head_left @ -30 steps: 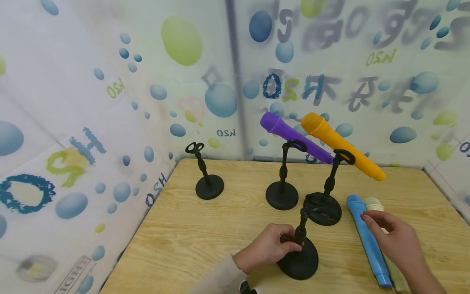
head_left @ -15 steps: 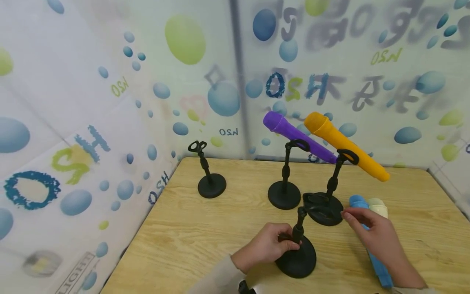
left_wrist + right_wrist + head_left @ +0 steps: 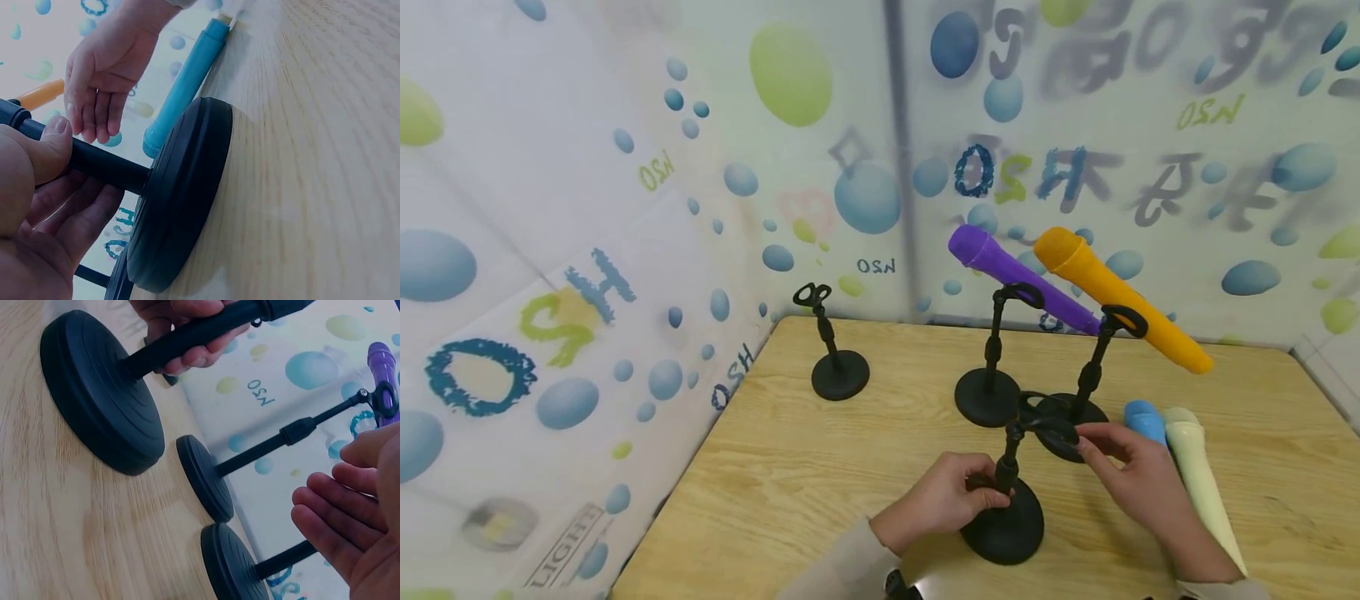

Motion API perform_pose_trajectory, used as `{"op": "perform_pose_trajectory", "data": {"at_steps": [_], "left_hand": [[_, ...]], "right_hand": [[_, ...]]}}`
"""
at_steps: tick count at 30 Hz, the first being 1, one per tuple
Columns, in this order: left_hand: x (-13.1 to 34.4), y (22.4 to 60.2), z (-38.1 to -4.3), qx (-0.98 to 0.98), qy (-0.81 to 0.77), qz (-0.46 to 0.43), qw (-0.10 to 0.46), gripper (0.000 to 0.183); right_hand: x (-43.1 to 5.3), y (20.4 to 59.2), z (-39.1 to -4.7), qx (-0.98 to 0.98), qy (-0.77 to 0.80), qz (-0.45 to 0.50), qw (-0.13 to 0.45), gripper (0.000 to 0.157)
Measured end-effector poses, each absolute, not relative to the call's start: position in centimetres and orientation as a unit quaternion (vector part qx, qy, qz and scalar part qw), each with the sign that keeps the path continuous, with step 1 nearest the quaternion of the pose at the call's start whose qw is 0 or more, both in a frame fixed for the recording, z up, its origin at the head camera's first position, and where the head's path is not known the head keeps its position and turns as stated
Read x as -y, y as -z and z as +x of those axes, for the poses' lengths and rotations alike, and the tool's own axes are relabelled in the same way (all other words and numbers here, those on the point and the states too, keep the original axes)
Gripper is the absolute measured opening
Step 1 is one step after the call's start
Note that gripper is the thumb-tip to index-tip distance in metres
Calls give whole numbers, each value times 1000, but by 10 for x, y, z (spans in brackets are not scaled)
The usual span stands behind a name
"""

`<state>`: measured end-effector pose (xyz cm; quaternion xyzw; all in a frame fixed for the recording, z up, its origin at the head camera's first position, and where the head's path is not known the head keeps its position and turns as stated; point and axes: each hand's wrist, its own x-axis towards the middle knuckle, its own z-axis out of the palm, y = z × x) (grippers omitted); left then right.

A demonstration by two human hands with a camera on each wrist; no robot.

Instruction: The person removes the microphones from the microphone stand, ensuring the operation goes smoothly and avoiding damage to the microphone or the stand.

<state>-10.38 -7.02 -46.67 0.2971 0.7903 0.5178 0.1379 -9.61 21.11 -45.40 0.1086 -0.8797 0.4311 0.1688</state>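
My left hand (image 3: 955, 496) grips the pole of the nearest black microphone stand (image 3: 1003, 525), thumb and fingers around it just above the round base. In the left wrist view the base (image 3: 187, 194) rests on its edge side against the wood. This stand's microphone clip (image 3: 1048, 421) points right. My right hand (image 3: 1131, 467) has loosely bent fingers, its fingertips right at the clip's edge in the head view. In the right wrist view nothing shows between its fingers (image 3: 334, 515). Below that hand lie a blue microphone (image 3: 1145, 421) and a cream microphone (image 3: 1202, 475), the blue one mostly hidden.
Behind, one stand (image 3: 988, 396) holds a purple microphone (image 3: 1018, 275) and another stand (image 3: 1090, 379) an orange microphone (image 3: 1120, 296), both tilted. A stand with a bare clip (image 3: 840, 372) is at the back left. Printed walls border the wooden table (image 3: 760, 483).
My right hand has moved left from over the blue and cream microphones to the front stand's clip. The left hand keeps its grip on the pole. The head view has shifted slightly.
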Motion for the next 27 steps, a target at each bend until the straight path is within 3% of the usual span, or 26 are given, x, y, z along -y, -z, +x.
{"op": "perform_pose_trajectory", "data": {"at_steps": [10, 20, 27], "left_hand": [[74, 466, -103, -790, -526, 285, 130, 7], [77, 467, -103, -788, -534, 277, 131, 7], [78, 466, -102, -787, -539, 271, 132, 7]], "right_hand": [[-195, 448, -95, 858, -452, 157, 187, 20], [-179, 438, -93, 846, -482, 177, 146, 15], [-169, 438, -90, 832, -496, 203, 143, 20]]}}
